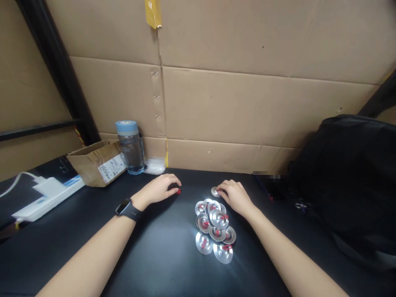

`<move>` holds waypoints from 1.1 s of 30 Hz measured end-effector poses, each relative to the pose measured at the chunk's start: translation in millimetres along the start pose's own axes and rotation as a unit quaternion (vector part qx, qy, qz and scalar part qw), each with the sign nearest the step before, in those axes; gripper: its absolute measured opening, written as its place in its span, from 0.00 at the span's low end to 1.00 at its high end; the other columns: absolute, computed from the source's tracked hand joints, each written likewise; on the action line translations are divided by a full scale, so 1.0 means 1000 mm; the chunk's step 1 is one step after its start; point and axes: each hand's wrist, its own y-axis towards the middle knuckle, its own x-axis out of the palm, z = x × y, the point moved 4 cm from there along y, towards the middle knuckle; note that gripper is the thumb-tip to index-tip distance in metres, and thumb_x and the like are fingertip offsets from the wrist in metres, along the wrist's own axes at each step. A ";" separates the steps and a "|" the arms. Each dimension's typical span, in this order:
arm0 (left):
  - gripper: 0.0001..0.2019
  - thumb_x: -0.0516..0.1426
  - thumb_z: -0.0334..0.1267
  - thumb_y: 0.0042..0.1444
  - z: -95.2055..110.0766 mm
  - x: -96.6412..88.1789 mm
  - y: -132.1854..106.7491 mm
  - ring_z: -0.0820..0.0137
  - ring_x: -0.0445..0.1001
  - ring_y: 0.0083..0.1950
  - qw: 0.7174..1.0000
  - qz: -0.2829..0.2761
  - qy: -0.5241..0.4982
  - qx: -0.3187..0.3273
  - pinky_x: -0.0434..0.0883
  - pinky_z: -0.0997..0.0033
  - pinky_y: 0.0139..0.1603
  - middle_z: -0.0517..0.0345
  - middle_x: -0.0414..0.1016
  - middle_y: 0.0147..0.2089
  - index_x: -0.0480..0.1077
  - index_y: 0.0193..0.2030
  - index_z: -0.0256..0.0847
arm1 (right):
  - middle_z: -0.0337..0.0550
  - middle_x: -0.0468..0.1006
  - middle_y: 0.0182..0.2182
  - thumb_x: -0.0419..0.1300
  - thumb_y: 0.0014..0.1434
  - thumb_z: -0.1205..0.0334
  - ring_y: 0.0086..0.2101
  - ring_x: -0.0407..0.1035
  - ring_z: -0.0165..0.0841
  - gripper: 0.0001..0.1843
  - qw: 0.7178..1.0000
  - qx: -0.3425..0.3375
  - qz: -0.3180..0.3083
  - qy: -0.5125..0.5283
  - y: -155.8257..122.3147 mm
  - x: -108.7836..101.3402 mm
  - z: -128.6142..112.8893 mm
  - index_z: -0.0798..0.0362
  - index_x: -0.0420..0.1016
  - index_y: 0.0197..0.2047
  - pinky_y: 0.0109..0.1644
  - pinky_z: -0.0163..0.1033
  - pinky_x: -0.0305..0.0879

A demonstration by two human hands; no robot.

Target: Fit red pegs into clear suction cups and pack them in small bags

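Observation:
Several shiny metal discs with red centres lie in a pile [215, 229] on the black table [161, 255]. My right hand [235, 196] rests just beyond the pile, its fingertips pinched on a single metal disc [214, 191] lying on the table. My left hand [161, 189] lies to the left of the pile, fingers curled over a small red piece [178, 191] that shows at the fingertips. A black smartwatch [126, 208] is on my left wrist.
A water bottle with a blue lid [131, 146], a torn cardboard box [97, 161] and a white power strip [46, 196] stand at the back left. A black bag [349, 181] fills the right side. Cardboard walls [235, 103] close off the back.

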 end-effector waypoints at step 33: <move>0.05 0.55 0.33 0.67 0.118 0.009 0.009 0.61 0.69 0.55 0.970 0.227 -0.082 0.041 0.71 0.58 0.56 0.50 0.69 0.51 0.72 0.44 0.44 | 0.44 0.78 0.50 0.75 0.51 0.59 0.40 0.77 0.35 0.17 0.722 0.067 0.003 0.688 -0.010 -0.010 -0.069 0.50 0.73 0.39 0.47 0.44 0.76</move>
